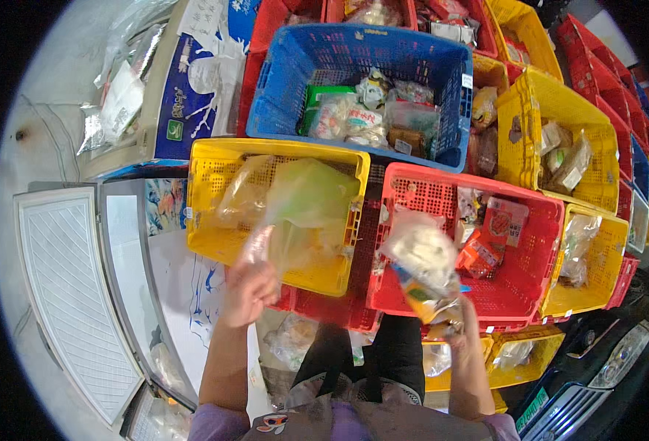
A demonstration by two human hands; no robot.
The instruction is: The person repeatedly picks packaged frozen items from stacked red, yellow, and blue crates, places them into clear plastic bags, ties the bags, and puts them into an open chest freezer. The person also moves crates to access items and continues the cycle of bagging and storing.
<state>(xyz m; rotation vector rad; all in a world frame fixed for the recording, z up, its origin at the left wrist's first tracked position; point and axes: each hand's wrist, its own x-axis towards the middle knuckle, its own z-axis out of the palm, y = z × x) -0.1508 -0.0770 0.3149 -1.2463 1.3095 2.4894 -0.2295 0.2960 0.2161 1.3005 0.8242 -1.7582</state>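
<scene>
Over the yellow crate [214, 242], the left hand [249, 292] pinches a clear plastic bag [295, 213]. The right hand [453, 323] grips a packed bag of goods [421, 257] beside the red crate [537, 257].

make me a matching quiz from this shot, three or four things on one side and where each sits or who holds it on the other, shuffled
Things:
1. clear plastic bag with a green sheet
2. clear bag of pale food with an orange-green label
3. blue plastic crate
4. red plastic crate

Places:
A. under the right hand
B. in the left hand
C. top, holding packets
D. in the right hand

Pairs: 1-B, 2-D, 3-C, 4-A
</scene>
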